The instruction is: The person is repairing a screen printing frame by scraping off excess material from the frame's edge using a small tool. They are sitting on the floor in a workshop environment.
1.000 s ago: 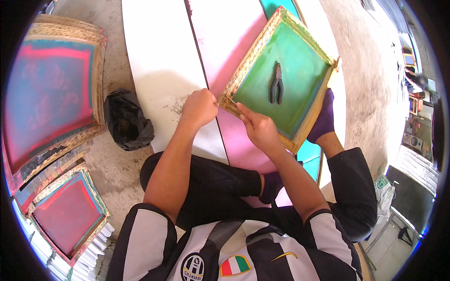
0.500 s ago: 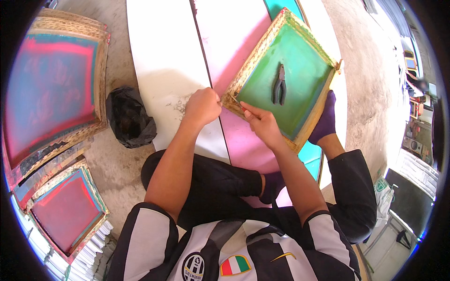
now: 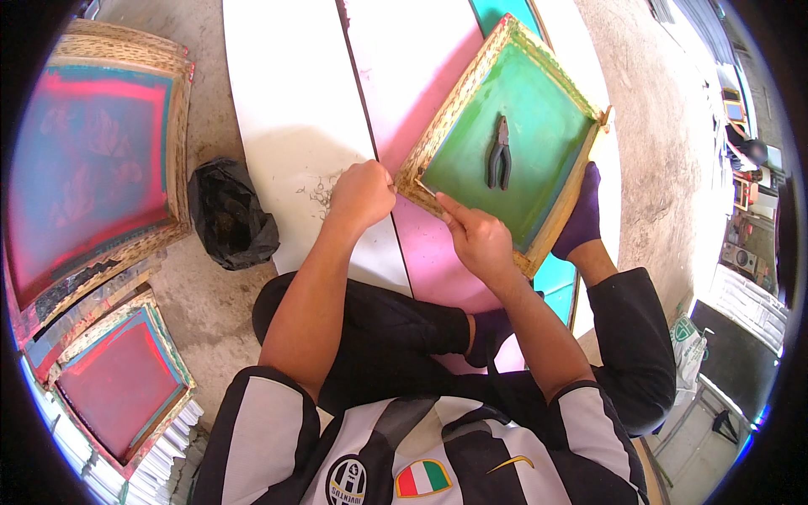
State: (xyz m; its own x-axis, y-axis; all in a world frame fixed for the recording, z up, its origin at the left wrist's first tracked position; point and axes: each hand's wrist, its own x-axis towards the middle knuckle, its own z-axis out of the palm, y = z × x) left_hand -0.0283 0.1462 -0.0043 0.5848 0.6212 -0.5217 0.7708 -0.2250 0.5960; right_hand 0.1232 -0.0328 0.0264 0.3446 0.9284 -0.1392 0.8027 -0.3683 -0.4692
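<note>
Wooden screen frames: three — one with green mesh (image 3: 505, 139) on the boards, one large with blue-and-pink mesh (image 3: 93, 160) at the floor's left edge, one smaller with red mesh (image 3: 118, 383) at its lower left corner
Pliers (image 3: 499, 153): one pair, inside the green frame
White boards: two — one plain (image 3: 286, 101), one pink-stained (image 3: 404, 67)
Black plastic bags (image 3: 227, 215): one
Hands: two — left hand (image 3: 362, 194), right hand (image 3: 480, 240)
Purple socks (image 3: 581, 215): one fully seen

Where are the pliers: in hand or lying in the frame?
Lying in the frame: pliers rest flat on the green mesh of the wooden screen frame, untouched by either hand.
</note>
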